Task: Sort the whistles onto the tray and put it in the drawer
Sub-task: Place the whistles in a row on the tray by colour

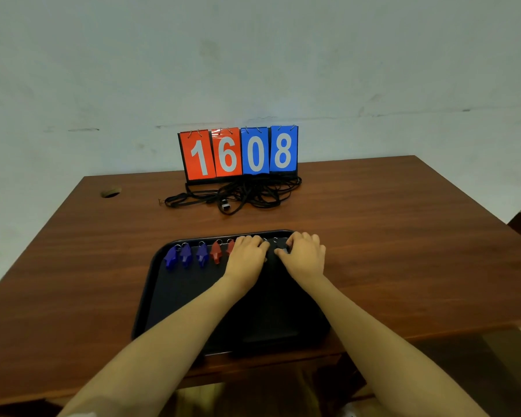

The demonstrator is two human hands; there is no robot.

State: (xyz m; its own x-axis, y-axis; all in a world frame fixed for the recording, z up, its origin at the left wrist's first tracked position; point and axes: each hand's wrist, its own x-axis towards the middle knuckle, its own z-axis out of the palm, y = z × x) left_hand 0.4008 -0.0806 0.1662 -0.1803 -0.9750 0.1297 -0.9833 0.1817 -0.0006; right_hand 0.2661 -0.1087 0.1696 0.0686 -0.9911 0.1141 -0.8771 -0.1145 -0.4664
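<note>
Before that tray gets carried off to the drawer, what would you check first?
1. Blue whistles grouped: ok, three lie side by side at the far left of the tray.
2. Red whistles next to them: ok, two show beside the blue.
3. Rest of the row sorted: cannot tell, the left hand and right hand cover it.
4. Hands free to lift the tray: not ok, both rest on the row.
5. Drawer open: cannot tell, none is in view.
</note>
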